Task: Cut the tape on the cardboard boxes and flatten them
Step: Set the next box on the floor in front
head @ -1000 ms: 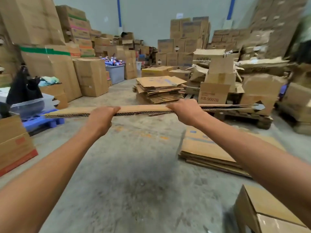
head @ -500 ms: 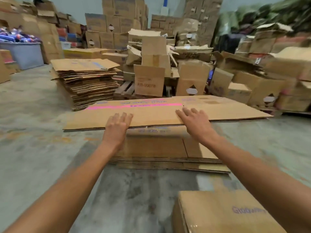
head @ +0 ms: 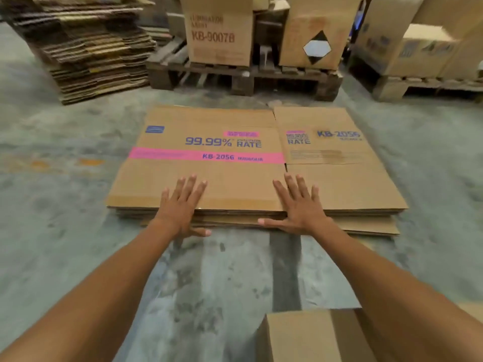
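Both hands lie flat with fingers spread, left hand [head: 180,205] and right hand [head: 298,207], on the near edge of the flattened box [head: 235,173] topping a low stack [head: 366,224] on the concrete floor [head: 65,205], before a wooden pallet [head: 243,77].

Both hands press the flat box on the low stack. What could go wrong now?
The flat box lies offset from the stack below, so it may slide. The left hand and right hand sit at its near edge; cardboard might cut skin. The upright box in the foreground could trip the person.
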{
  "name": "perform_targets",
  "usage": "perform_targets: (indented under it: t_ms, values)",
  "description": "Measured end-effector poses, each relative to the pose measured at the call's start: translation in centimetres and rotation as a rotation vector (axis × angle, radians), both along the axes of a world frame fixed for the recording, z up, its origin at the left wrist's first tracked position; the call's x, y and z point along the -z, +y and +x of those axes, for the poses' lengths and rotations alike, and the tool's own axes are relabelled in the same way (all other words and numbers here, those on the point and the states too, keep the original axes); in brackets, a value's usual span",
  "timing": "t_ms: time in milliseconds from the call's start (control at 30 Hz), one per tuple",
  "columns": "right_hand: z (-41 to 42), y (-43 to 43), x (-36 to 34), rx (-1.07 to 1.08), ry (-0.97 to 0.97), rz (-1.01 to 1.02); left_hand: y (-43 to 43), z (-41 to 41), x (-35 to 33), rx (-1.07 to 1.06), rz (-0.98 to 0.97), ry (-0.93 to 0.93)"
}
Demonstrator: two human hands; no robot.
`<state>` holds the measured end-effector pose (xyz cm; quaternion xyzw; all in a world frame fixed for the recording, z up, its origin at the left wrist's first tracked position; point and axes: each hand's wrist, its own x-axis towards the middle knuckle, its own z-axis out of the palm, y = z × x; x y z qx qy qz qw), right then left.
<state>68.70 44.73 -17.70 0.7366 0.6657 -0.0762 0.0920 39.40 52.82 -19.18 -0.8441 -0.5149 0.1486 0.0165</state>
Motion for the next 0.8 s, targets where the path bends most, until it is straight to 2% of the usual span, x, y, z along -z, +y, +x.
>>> perform_targets:
  t_ms: [100, 167, 200, 267, 333, 400, 467, 533, 633, 700, 800]
  values:
    - [-0.8, 1.4, -3.6, 0.075, 0.061, -0.157, 0.0, 1.1, -2.9, -0.070, -0.122, -0.024]
    - [-1.7, 1.5, -7.7, 0.092, 0.154, -0.277, -1.4, 1.7, -6.0, -0.100, -0.251, -0.190]
    - [-2.2, 1.0, -9.5, 0.092, 0.205, -0.275, -2.7, 1.7, -7.2, -0.124, -0.284, -0.337]
    - [-3.6, -2.5, -12.4, 0.079, 0.292, -0.104, -8.3, 0.8, -8.5, -0.187, -0.307, -0.694]
    - [-5.5, -9.7, -14.9, 0.020, 0.324, 0.137, -17.0, -0.3, -9.2, -0.240, -0.286, -0.981]
    - [-7.0, -18.2, -16.6, -0.045, 0.355, 0.315, -26.4, -1.7, -9.5, -0.324, -0.284, -1.216]
    - [-7.8, -26.1, -17.5, -0.058, 0.376, 0.378, -34.4, -2.6, -9.8, -0.404, -0.347, -1.362]
    - [-7.6, -32.6, -17.5, -0.015, 0.333, 0.425, -40.8, -2.8, -10.4, -0.431, -0.421, -1.429]
    - [-5.6, -40.9, -17.1, 0.166, 0.226, 0.528, -47.8, -2.6, -11.1, -0.390, -0.488, -1.384]
    - [-3.3, -45.5, -16.2, 0.368, 0.169, 0.587, -51.1, -2.1, -10.7, -0.403, -0.539, -1.306]
    - [0.6, -51.2, -13.7, 0.712, 0.132, 0.563, -54.0, -0.1, -9.9, -0.492, -0.592, -1.247]
